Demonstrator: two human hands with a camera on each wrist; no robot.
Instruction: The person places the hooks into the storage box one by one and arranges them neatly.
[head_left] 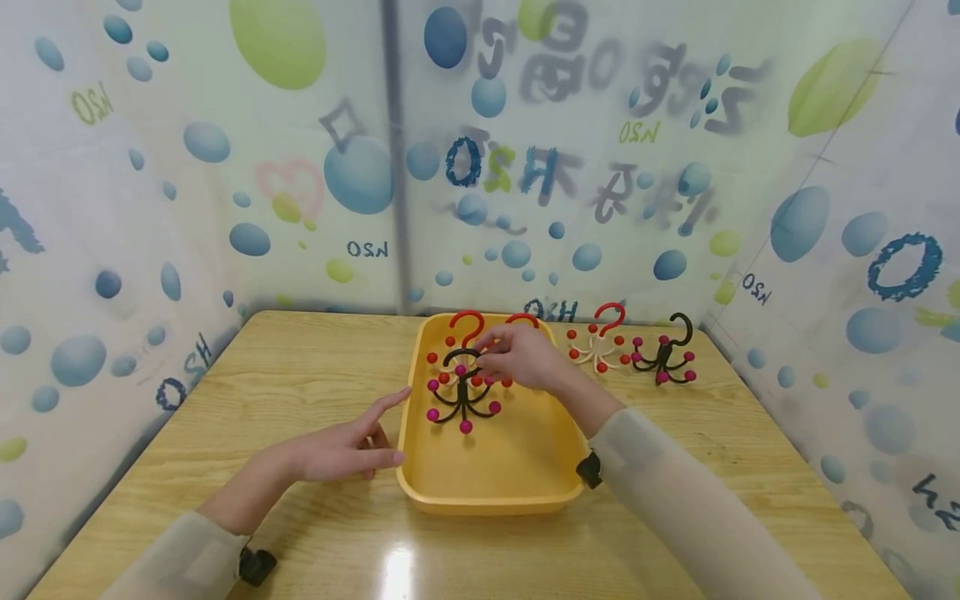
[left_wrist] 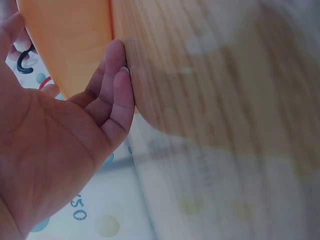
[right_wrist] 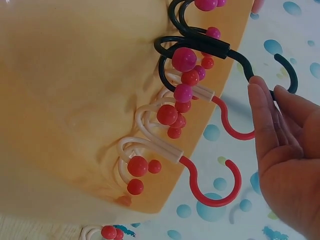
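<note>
My right hand point(head_left: 525, 357) pinches the black hook of a multi-arm hanger point(head_left: 462, 396) with pink ball tips, over the yellow plastic tray point(head_left: 487, 502). In the right wrist view, thumb and fingertips meet on that hook, and the hanger's curved arms point(right_wrist: 170, 42) point into the tray. Two cream hangers with red hooks, one at the tray's corner point(right_wrist: 167, 150) and one beside the black hanger point(right_wrist: 204, 93), stand inside it. My left hand point(head_left: 341, 446) touches the tray's left side, index finger and thumb extended to the rim.
On the wooden table point(head_left: 315, 358), right of the tray, stand another cream hanger with a red hook point(head_left: 597, 350) and another black one point(head_left: 663, 360). Patterned curtain walls point(head_left: 300, 233) enclose the table at the back and sides.
</note>
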